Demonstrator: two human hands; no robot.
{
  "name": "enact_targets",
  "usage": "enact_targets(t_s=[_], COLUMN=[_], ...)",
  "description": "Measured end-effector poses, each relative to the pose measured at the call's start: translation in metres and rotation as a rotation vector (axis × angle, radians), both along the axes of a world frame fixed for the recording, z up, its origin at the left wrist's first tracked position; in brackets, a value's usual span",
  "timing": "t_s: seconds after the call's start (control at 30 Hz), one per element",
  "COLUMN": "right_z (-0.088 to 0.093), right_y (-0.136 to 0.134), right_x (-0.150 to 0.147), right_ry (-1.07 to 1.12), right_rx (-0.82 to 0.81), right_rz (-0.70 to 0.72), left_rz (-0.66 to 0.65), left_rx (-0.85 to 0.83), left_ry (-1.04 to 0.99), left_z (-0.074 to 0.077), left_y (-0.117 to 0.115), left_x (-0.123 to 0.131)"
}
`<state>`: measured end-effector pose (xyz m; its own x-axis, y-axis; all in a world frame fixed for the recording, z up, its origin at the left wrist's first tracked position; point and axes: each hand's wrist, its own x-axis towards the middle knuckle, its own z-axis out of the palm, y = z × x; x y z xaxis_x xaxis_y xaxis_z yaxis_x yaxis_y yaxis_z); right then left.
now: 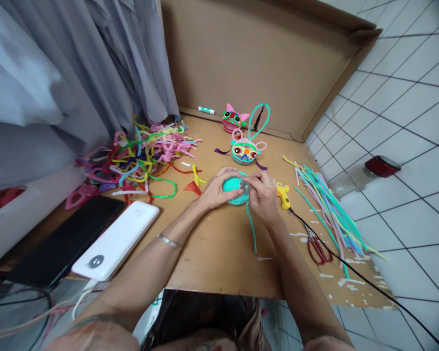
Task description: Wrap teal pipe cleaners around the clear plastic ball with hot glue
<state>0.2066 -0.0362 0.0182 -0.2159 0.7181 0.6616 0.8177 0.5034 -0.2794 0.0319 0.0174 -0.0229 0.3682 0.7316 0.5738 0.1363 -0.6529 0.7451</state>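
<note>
A turquoise round piece (232,187), wound with pipe cleaner and partly clear on its right side, is held above the cardboard surface. My left hand (220,189) is wrapped round its left side, thumb in front and fingers over the top. At its right edge, my right hand (262,195) pinches with thumb and forefinger; the fingertips seem to grip the turquoise pipe cleaner (252,229), whose loose end hangs down toward the surface. Just beyond stands a finished-looking animal-face ornament (244,150) with pink ear loops and a turquoise hanging loop. Behind it sits a pink-eared one (232,120).
Tangled pipe cleaners (161,146) lie left, straight ones (329,209) right. A yellow glue gun (284,196) with a black cord and red-handled scissors (318,248) are near my right arm. A white power bank (117,239) and black phone (69,239) lie left. A cardboard wall (249,58) rises behind.
</note>
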Motion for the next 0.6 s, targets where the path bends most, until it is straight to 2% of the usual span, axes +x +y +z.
enact_targets(t_s=[0.17,0.33,0.5,0.6], right_z=[0.0,-0.001,-0.005,-0.006], right_y=[-0.001,0.003,0.012,0.016], right_x=[-0.001,0.004,0.014,0.023], right_ry=[-0.003,0.163,0.234,0.226], right_rx=[-0.001,-0.037,-0.132,-0.109], right_rz=[0.0,-0.071,-0.288,-0.46], left_rz=[-0.006,0.022,0.051,0.072], left_rx=[-0.005,-0.018,-0.009,-0.008], left_ry=[0.002,-0.002,0.0,-0.004], left_z=[0.0,-0.001,-0.004,-0.004], left_y=[0.0,-0.001,0.0,0.0], left_x=[0.0,0.001,0.003,0.002])
